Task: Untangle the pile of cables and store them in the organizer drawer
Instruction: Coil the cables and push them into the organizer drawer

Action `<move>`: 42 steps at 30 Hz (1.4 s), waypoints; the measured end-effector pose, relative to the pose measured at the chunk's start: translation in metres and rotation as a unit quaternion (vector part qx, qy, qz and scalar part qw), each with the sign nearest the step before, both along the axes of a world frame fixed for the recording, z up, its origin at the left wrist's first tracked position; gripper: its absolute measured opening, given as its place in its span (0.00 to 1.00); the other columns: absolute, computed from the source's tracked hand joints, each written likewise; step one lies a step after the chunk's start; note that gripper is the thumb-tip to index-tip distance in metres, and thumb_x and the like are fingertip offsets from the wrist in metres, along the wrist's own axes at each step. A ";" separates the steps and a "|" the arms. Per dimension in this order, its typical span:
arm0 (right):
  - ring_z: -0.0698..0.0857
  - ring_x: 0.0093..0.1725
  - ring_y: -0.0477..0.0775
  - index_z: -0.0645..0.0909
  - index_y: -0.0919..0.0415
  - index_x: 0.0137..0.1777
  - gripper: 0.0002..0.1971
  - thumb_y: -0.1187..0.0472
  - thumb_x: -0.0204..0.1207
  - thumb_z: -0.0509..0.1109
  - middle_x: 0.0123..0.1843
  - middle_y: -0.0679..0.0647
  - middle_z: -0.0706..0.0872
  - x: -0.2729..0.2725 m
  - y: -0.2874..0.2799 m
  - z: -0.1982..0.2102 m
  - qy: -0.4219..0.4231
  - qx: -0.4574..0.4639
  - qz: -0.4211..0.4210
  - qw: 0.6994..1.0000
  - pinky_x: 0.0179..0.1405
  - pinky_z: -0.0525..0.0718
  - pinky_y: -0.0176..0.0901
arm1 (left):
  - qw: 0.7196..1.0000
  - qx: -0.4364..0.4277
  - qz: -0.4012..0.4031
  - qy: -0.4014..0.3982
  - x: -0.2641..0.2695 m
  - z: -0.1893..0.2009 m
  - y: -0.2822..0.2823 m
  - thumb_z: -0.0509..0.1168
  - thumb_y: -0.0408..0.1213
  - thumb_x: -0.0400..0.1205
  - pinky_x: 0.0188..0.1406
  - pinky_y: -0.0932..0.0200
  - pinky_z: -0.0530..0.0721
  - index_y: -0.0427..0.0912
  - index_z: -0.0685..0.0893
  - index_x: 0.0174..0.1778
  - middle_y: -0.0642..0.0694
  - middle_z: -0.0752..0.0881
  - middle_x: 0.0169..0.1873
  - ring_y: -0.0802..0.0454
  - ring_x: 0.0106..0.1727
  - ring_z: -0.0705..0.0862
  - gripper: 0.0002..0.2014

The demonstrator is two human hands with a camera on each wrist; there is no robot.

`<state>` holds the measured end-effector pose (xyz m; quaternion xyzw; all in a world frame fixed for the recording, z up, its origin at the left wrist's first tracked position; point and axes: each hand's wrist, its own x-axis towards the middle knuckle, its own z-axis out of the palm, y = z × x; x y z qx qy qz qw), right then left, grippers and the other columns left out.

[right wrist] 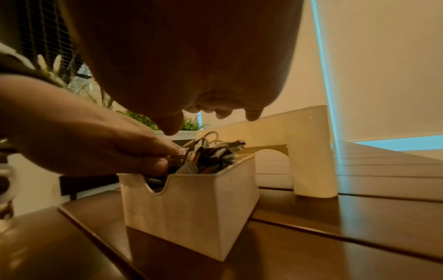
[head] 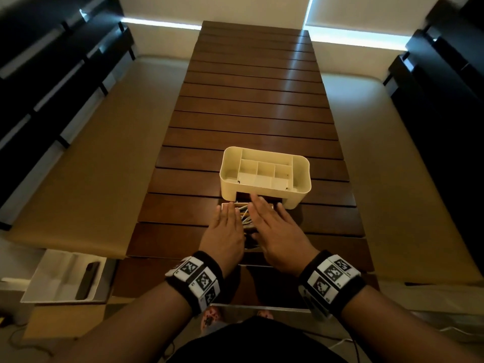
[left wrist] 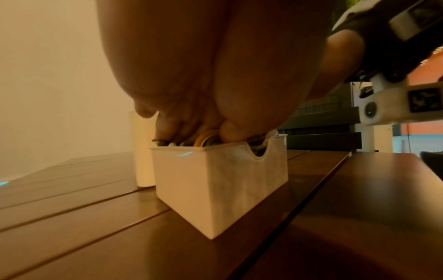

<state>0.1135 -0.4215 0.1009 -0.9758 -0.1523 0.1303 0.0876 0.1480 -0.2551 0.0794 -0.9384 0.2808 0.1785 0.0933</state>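
A cream drawer (head: 224, 205) stands pulled out on the table in front of the cream organizer (head: 264, 176). It is full of mixed cables (head: 245, 216), white, yellow and dark. My left hand (head: 225, 226) lies flat over the drawer's left side, its fingers pressing down on the cables (left wrist: 206, 140). My right hand (head: 272, 224) is spread flat over the right side. In the right wrist view its fingertips (right wrist: 221, 114) hover just above the cables (right wrist: 210, 157), apart from them. The drawer (right wrist: 191, 208) has a notch in its near wall.
The slatted brown wooden table (head: 251, 100) runs away from me, with beige cushioned benches on both sides. The organizer's top compartments hold nothing. A white tray (head: 65, 276) with a dark object lies on the floor at the left.
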 end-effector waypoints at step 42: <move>0.35 0.85 0.42 0.43 0.53 0.89 0.35 0.39 0.85 0.41 0.90 0.47 0.37 0.008 0.007 -0.040 0.004 0.065 -0.037 0.997 0.85 0.36 0.46 | 0.969 -0.215 0.092 0.082 -0.001 -0.008 0.028 0.44 0.44 0.92 0.81 0.34 0.27 0.47 0.45 0.89 0.50 0.45 0.89 0.51 0.89 0.49 0.28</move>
